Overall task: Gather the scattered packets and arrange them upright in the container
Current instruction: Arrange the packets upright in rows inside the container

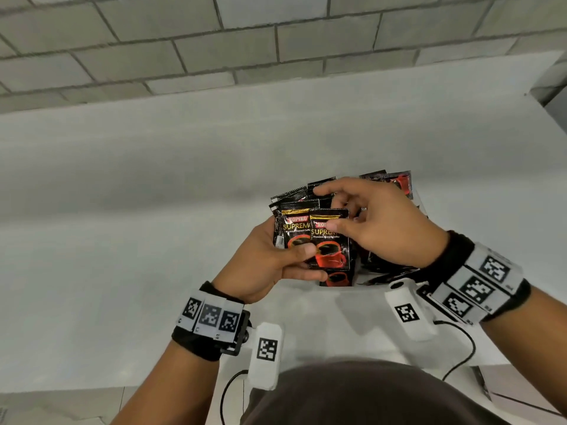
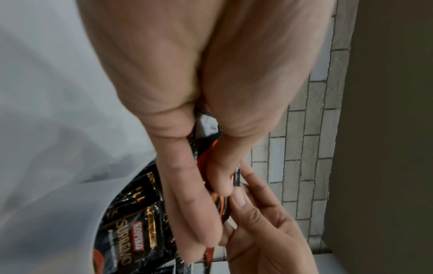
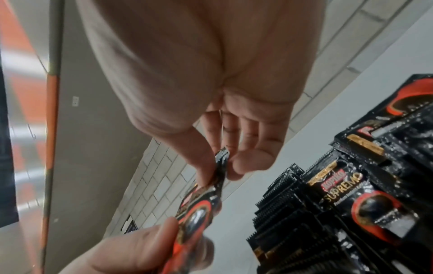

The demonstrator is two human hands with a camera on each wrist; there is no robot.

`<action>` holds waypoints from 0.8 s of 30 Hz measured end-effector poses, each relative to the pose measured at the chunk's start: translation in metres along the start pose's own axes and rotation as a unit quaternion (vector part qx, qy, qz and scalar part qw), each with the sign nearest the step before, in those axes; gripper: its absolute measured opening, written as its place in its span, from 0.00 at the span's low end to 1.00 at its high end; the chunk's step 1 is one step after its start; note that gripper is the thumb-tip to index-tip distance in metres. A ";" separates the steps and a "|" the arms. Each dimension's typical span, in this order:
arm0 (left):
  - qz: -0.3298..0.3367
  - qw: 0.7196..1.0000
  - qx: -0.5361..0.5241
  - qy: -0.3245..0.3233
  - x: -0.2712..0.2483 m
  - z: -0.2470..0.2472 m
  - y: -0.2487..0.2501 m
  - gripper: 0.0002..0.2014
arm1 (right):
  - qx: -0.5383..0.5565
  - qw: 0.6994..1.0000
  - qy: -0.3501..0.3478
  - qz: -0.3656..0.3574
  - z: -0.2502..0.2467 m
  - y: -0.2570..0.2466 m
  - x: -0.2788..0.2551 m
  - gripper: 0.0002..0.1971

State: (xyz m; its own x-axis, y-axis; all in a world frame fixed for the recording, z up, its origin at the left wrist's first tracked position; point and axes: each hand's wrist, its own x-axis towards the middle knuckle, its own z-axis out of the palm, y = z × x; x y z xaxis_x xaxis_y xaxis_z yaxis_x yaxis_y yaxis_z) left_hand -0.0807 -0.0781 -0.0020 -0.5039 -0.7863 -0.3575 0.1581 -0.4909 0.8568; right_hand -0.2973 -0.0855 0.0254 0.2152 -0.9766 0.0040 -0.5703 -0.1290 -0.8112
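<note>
We see the front packet (image 1: 329,240) pinched at its top edge in the right hand (image 1: 386,222), thumb on its face, fingers behind. The left hand (image 1: 270,262) clamps a fanned stack of packets (image 1: 291,222) from below, thumb across their lower fronts. Each is black and glossy, with gold lettering and a red coffee cup. Both hands hover above the white container (image 1: 325,305) on the table (image 1: 153,185), where more packets (image 3: 339,204) stand in rows.
</note>
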 end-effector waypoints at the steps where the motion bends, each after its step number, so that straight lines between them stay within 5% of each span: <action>1: -0.002 1.000 0.011 0.001 0.000 0.000 0.000 0.27 | -0.006 1.000 0.000 0.000 0.000 0.001 0.000 0.23; 9: 0.007 0.996 0.006 0.088 -0.001 -0.014 0.004 0.16 | 0.071 0.993 0.055 0.081 -0.014 0.006 0.003 0.07; 15: 0.054 0.989 -0.031 0.131 -0.004 -0.035 0.010 0.21 | -0.032 0.993 -0.084 0.073 -0.013 0.014 -0.007 0.10; 24: 0.034 0.995 -0.015 0.087 -0.003 -0.024 0.003 0.20 | -0.164 0.977 -0.128 0.054 0.017 0.030 -0.011 0.18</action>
State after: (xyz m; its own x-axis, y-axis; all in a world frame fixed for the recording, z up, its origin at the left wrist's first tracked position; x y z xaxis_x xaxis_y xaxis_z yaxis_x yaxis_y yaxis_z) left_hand -0.0580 -0.0859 -0.0069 -0.3361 -0.8698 -0.3612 0.2137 -0.4439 0.8702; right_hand -0.3031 -0.0757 -0.0094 0.3072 -0.9180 -0.2508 -0.8143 -0.1171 -0.5686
